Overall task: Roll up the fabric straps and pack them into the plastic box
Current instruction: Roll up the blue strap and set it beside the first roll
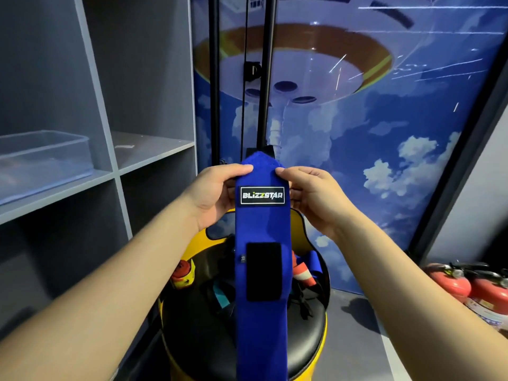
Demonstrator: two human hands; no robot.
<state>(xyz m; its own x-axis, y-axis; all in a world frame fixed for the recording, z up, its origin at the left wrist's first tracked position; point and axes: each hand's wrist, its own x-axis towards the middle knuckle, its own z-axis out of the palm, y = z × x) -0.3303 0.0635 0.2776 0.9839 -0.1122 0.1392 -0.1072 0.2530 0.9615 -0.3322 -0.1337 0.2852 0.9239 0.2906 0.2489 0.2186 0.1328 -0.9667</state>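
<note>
A long blue strap [261, 312] runs from the bottom middle of the frame up to the center. The left hand [213, 195] pinches its top left edge, thumb on the front. The right hand [310, 198] pinches the top right edge the same way. Under the strap sits a black and yellow stool [192, 325]. Two red fire extinguishers [467, 287] lie at the lower right. Far off, at the left, a clear plastic box [44, 155] rests on a gray shelf [154, 152].

Blue strap [261, 229] hangs unrolled — clear plastic box [44, 158] sits shelved, left.
</note>
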